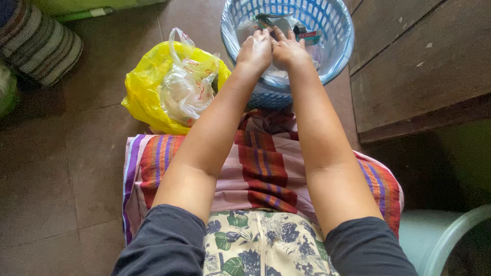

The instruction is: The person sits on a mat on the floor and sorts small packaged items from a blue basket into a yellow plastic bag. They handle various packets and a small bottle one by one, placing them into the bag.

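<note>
Nearest, a striped red and purple cloth [261,163] covers the person's lap, with a yellow plastic bag [148,87] on the tiled floor [56,168] just beside it. Farther out, the left hand [254,50] and right hand [287,50] touch side by side over the blue plastic basket [337,30], fingers curled onto a clear plastic wrapper [271,23] inside; how firmly they grip I cannot tell.

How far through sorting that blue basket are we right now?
Looks early. A yellow plastic bag beside the round blue plastic basket already holds crumpled clear plastic. In hand: the left hand and right hand together work a small dark item over the basket. Left: clear plastic and small packets remain in the basket.
</note>
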